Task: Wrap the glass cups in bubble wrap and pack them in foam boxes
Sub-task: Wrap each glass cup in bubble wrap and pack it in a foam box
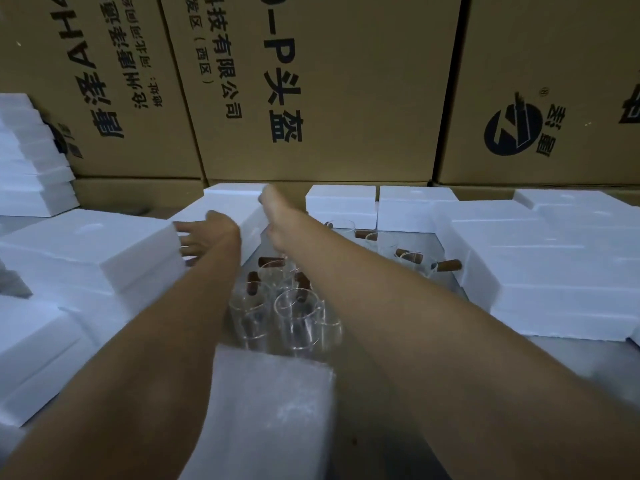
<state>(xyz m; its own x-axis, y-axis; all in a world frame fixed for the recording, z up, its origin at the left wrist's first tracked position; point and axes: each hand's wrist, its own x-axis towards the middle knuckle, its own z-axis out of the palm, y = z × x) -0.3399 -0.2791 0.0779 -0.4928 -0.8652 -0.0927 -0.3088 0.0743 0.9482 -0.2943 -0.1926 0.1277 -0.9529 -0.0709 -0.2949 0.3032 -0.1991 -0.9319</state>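
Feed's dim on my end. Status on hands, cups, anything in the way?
Left hand and right hand on the far foam box; grip unclear. Cups unwrapped below the arms. Bubble wrap nearest, untouched.

Clear glass cups (294,317) with brown handles stand upright at centre; more cups (412,251) at two o'clock. White foam boxes (554,271) flank them at three and nine.
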